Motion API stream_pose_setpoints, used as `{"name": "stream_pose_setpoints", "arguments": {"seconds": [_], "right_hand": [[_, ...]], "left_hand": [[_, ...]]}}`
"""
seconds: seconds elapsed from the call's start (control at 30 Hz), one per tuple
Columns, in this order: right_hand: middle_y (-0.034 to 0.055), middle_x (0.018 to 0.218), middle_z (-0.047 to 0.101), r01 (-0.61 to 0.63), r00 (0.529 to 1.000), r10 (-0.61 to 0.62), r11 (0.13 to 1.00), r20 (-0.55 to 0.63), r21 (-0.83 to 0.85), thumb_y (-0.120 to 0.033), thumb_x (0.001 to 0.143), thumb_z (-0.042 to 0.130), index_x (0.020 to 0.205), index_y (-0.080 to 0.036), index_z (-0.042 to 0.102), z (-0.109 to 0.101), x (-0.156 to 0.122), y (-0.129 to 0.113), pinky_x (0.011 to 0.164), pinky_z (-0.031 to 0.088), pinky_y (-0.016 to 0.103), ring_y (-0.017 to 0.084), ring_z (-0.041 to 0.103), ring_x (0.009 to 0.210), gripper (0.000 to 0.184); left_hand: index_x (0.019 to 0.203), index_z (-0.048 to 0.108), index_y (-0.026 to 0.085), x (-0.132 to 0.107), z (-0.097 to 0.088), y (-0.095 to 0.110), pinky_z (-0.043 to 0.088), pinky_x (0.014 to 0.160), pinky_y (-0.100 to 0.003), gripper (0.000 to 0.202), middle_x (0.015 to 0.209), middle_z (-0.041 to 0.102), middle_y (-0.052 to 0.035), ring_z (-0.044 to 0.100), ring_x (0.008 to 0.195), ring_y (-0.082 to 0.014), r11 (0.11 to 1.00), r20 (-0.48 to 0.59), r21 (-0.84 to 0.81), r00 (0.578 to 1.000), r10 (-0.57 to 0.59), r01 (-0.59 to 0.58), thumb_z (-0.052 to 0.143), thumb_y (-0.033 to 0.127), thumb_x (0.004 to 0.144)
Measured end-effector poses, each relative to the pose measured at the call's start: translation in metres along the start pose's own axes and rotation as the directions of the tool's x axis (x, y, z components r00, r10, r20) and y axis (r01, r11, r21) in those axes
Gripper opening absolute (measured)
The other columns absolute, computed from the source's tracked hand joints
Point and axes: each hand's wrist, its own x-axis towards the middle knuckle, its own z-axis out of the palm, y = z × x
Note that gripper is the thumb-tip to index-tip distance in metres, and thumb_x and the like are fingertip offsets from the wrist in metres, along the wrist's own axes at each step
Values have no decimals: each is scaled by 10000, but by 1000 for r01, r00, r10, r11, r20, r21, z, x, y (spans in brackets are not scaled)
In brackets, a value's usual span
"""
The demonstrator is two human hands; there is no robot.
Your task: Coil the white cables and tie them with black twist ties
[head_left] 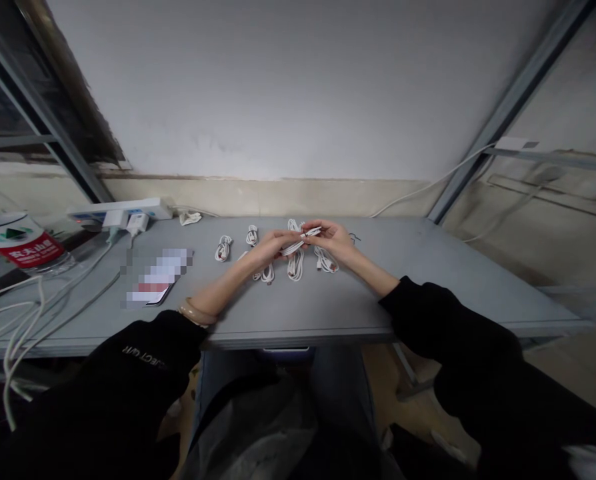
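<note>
Cable (298, 243), white, gripped between both hands over the table. Left hand (271, 247): fingers closed around the cable. Right hand (331, 238): fingers and thumb pinched on the cable near its connector. Hands almost meet. Coiled cables (295, 265) lie beneath and beside the hands on the gray table (403, 300). Further left: power strip (121, 209) against the wall, pixelated item (155, 277) on the tabletop.

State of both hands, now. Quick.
Left hand: closed, holding a white cable.
Right hand: closed, holding the same white cable.
</note>
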Motion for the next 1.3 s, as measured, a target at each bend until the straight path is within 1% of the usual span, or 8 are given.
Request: {"name": "stream_pose_setpoints", "arguments": {"seconds": [0.2, 0.4, 0.6, 0.73, 0.93, 1.1, 1.2, 1.3], "right_hand": [[76, 1062, 693, 205, 976, -217, 934, -8, -292, -369, 727, 764, 1065, -242, 688, -1, -3, 0, 801, 522, 391, 225, 636, 993, 369], [52, 991, 613, 430, 839, -543, 658, 6, -618, -269, 810, 695, 960, -274, 709, -1, -9, -1, 839, 494, 410, 213, 595, 948, 151], [40, 898, 618, 469, 817, -550, 459, 173, -755, -298, 876, 633, 886, -294, 720, -6, -9, -2, 820, 457, 412, 216, 573, 875, 88], [48, 916, 643, 520, 806, -530, 420, 264, -744, -315, 913, 590, 903, -295, 718, -5, -11, -2, 800, 452, 400, 220, 586, 896, 129], [56, 907, 667, 514, 797, -568, 457, 206, -726, -298, 917, 566, 914, -276, 709, 0, -12, -2, 802, 483, 425, 230, 616, 894, 144], [53, 909, 668, 470, 822, -568, 625, 50, -623, -306, 870, 610, 914, -259, 674, 7, -14, -3, 775, 512, 403, 212, 621, 849, 91], [40, 856, 662, 331, 909, -411, 809, -64, -486, -370, 813, 667, 914, -234, 646, 9, -14, -1, 697, 507, 361, 175, 595, 721, 170], [36, 772, 659, 70, 994, -84, 981, -76, -180, -478, 820, 637, 834, -203, 643, 9, -10, 2, 630, 488, 328, 154, 581, 638, 275]], "left_hand": [[999, 736, 175, 3, 0, -2, 386, 541, -251, 280, 785, 685, -69, 553, 630, -121, 1000, -112, 8, 993, -22, 23, 692, 307, 756], [975, 712, 178, 1, -1, 1, 318, 520, -263, 276, 642, 599, -22, 483, 565, -111, 999, -198, 19, 979, 46, -43, 711, 314, 735], [953, 700, 165, 2, 0, 1, 245, 470, -242, 270, 528, 473, 24, 366, 492, -78, 996, -156, -29, 985, 77, -83, 715, 320, 733], [957, 713, 133, 4, 1, -2, 287, 493, -235, 317, 541, 503, 24, 390, 506, -77, 992, -125, -60, 987, 99, -107, 734, 332, 711], [923, 730, 128, 3, 4, -2, 460, 686, -261, 253, 803, 708, -58, 616, 749, -134, 982, -138, -143, 985, 101, -121, 734, 281, 721], [990, 712, 109, 5, 1, -4, 501, 858, -311, 300, 940, 739, -92, 659, 868, -156, 971, -166, -170, 976, 138, -166, 722, 256, 728], [996, 707, 111, 8, 0, -6, 504, 868, -308, 296, 949, 742, -89, 665, 853, -146, 964, -209, -201, 969, 131, -173, 723, 232, 726], [979, 716, 120, 8, -1, -5, 495, 842, -290, 271, 940, 741, -83, 660, 841, -141, 968, -244, -191, 963, 113, -161, 722, 214, 725]]}}
